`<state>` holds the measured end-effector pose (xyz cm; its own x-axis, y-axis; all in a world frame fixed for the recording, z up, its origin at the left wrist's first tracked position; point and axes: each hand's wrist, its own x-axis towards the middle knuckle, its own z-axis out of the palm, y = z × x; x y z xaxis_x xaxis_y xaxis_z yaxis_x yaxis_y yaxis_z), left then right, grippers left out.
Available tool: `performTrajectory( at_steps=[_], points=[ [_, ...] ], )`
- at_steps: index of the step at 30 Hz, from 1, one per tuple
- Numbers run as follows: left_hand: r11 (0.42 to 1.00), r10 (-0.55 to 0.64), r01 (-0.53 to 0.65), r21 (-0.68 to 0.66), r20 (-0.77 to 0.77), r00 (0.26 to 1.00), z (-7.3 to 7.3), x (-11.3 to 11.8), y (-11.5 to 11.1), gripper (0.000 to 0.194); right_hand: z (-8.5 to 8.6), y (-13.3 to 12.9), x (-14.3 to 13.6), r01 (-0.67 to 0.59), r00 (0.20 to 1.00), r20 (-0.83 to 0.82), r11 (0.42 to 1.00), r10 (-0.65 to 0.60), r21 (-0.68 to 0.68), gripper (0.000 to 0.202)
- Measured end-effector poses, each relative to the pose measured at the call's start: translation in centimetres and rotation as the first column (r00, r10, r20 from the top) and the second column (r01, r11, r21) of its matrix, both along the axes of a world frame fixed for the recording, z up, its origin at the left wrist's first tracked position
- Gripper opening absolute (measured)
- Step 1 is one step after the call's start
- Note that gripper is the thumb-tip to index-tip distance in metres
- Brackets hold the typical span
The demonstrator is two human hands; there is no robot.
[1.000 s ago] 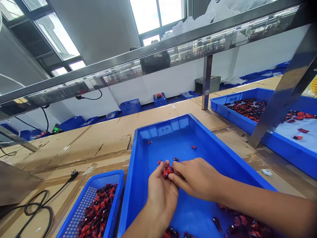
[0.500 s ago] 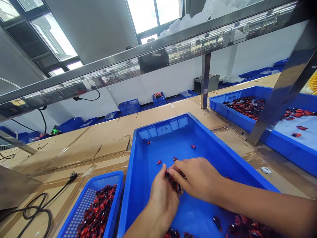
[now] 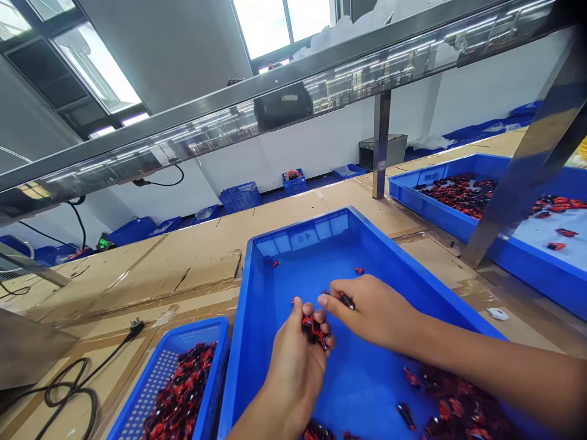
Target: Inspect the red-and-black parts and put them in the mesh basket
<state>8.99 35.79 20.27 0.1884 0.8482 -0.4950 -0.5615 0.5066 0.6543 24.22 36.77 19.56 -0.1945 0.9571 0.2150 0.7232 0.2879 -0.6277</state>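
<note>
Palm up, my left hand is curled round several small red and black plastic parts over the large blue tray. Just to its right, my right hand is closed with a dark part in its fingers, a little apart from the left. What the parts are I cannot make out. More of them lie in a pile at the near right of the tray, partly under my right forearm. A few single ones, such as a red part, are scattered toward the far end.
A perforated blue basket full of the same parts stands left of the tray. Another blue tray with parts is at the right, behind a metal post. A black cable with a plug lies left. A metal shelf rail crosses above.
My right hand has moved up and away from my left palm, with a dark part in its fingers. The left fingers have curled up round the parts.
</note>
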Motion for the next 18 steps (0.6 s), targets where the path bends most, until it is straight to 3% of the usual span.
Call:
performTrajectory(
  at_steps=[9,14,18],
  points=[
    [0.996,0.001,0.001,0.091,-0.016,1.0,0.4,-0.5,0.2,0.047,-1.3,1.5,-0.3,-0.066,0.988,-0.146,0.987,0.045,-0.144,0.048],
    [0.985,-0.094,0.101,-0.14,0.052,0.994,-1.1,0.4,0.0,0.045,-0.5,1.1,-0.8,0.008,0.981,-0.195,1.0,-0.006,0.012,0.037],
    [0.905,-0.259,0.297,-0.304,0.159,0.953,-3.6,2.5,-1.3,0.053,-0.3,-0.7,-1.7,-0.101,0.982,-0.144,0.986,0.12,0.129,0.023]
  ],
)
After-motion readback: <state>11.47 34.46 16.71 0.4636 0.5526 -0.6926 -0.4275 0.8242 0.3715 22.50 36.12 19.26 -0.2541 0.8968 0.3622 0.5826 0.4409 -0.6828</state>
